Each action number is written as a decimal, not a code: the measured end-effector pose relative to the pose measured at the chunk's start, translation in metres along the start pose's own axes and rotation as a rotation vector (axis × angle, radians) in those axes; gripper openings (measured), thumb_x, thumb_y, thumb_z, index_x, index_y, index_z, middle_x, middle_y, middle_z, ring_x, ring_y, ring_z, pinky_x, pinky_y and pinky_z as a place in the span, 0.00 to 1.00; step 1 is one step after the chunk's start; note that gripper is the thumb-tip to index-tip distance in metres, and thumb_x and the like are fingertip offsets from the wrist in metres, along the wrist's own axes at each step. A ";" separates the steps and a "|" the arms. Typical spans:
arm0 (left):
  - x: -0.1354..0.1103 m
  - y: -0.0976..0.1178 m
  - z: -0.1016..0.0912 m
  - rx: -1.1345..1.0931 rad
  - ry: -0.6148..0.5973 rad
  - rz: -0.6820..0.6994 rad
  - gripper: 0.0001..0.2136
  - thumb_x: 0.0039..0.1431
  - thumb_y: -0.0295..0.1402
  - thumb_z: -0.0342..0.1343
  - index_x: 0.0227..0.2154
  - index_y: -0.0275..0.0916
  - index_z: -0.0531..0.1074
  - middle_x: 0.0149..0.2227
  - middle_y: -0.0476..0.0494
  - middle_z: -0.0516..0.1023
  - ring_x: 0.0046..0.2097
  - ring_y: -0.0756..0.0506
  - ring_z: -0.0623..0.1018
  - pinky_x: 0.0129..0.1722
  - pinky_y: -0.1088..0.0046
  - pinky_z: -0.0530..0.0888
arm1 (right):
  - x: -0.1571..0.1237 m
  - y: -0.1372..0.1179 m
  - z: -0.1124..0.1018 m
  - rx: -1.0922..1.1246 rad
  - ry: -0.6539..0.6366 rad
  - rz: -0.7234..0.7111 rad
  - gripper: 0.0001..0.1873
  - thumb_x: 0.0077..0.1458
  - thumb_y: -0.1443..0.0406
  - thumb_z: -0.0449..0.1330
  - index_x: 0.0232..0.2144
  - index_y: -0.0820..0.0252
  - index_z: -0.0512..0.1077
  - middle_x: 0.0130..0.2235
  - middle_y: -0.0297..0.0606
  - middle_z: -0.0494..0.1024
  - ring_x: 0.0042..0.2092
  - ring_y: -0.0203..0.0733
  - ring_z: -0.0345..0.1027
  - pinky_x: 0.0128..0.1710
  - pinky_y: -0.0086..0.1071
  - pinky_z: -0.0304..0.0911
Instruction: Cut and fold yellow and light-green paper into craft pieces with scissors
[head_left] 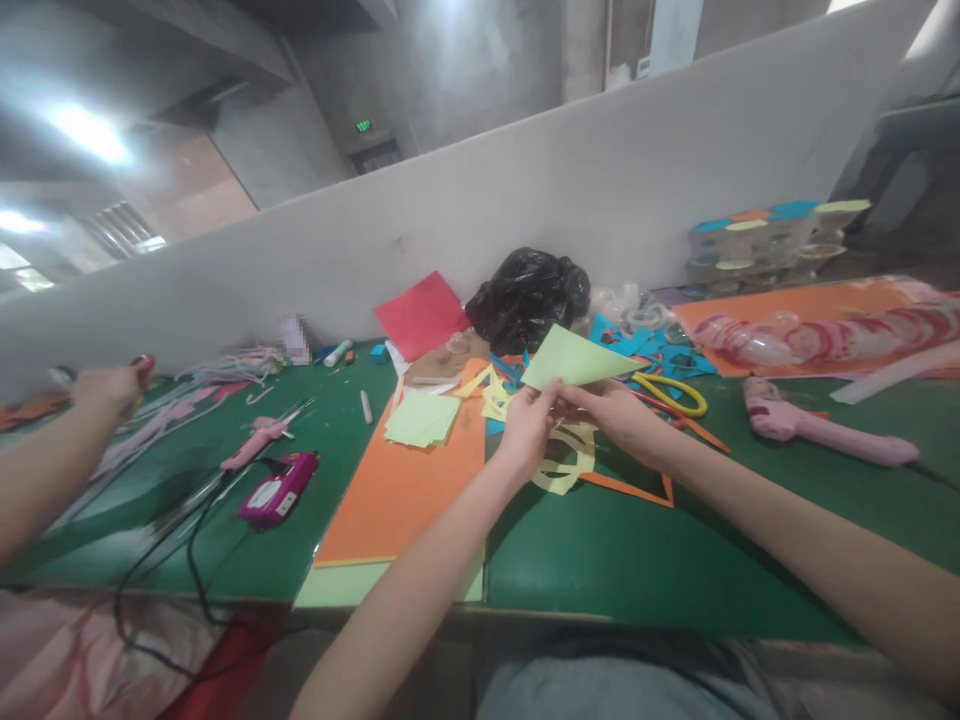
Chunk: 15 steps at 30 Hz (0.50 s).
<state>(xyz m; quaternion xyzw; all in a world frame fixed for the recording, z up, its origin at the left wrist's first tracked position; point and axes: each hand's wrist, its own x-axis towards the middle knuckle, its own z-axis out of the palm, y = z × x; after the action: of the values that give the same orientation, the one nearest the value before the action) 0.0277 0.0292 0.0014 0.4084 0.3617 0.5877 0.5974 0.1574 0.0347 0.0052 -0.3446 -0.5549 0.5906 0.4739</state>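
Between my two hands a light green sheet of paper (574, 358) is held up above the table, its near edge pinched at the bottom. My left hand (527, 425) is closed on the sheet's lower left, thumb against it. My right hand (611, 410) grips the same edge just beside it, some of its fingers hidden under the paper. Below them lie a cut-out yellow paper ring (566, 465) and a thin orange paper strip (630, 490). Yellow-handled scissors (679, 395) rest just behind my right hand. A stack of light green paper pieces (422, 417) sits on orange sheets (405, 500) to the left.
A black plastic bag (529, 295) and a red sheet (422, 315) stand near the partition (315, 240). Pink glue guns lie left (255, 443) and right (832, 430). A purple power socket (279, 490) trails black cables. Another person's hand (105, 395) reaches in at far left.
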 end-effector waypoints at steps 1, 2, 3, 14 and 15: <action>0.000 0.001 0.000 -0.011 -0.011 0.002 0.22 0.43 0.48 0.70 0.24 0.35 0.70 0.21 0.52 0.71 0.25 0.54 0.69 0.30 0.75 0.65 | -0.001 -0.001 0.000 -0.003 -0.006 0.011 0.24 0.43 0.48 0.71 0.30 0.62 0.74 0.35 0.41 0.78 0.40 0.44 0.71 0.44 0.37 0.66; 0.000 0.001 -0.001 -0.023 -0.015 -0.002 0.22 0.42 0.48 0.70 0.23 0.35 0.69 0.21 0.52 0.71 0.25 0.54 0.70 0.30 0.75 0.66 | -0.001 -0.002 0.001 -0.008 -0.013 0.020 0.25 0.43 0.47 0.71 0.28 0.63 0.74 0.34 0.40 0.78 0.39 0.43 0.70 0.44 0.36 0.66; -0.001 0.003 -0.001 -0.035 -0.016 -0.009 0.22 0.42 0.48 0.71 0.22 0.35 0.69 0.21 0.51 0.71 0.26 0.53 0.70 0.31 0.74 0.66 | -0.001 -0.004 0.001 -0.013 -0.023 0.027 0.25 0.43 0.47 0.71 0.27 0.63 0.74 0.33 0.40 0.77 0.38 0.43 0.70 0.43 0.36 0.66; 0.003 0.004 -0.002 0.010 0.034 -0.039 0.21 0.42 0.46 0.71 0.21 0.36 0.68 0.22 0.52 0.70 0.26 0.54 0.69 0.31 0.74 0.65 | -0.004 -0.020 -0.001 -0.125 0.050 0.013 0.25 0.40 0.48 0.72 0.33 0.60 0.76 0.36 0.39 0.79 0.40 0.45 0.71 0.43 0.35 0.66; 0.004 0.004 -0.003 0.023 0.051 -0.042 0.20 0.43 0.45 0.71 0.22 0.36 0.68 0.22 0.52 0.70 0.25 0.54 0.69 0.31 0.74 0.65 | -0.003 -0.019 -0.004 -0.148 0.069 -0.001 0.25 0.40 0.48 0.72 0.33 0.60 0.75 0.36 0.39 0.79 0.40 0.45 0.70 0.42 0.35 0.66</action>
<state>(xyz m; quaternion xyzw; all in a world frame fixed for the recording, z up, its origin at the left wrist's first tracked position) 0.0240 0.0336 0.0041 0.3926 0.3921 0.5810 0.5954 0.1652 0.0321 0.0229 -0.3986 -0.5805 0.5355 0.4662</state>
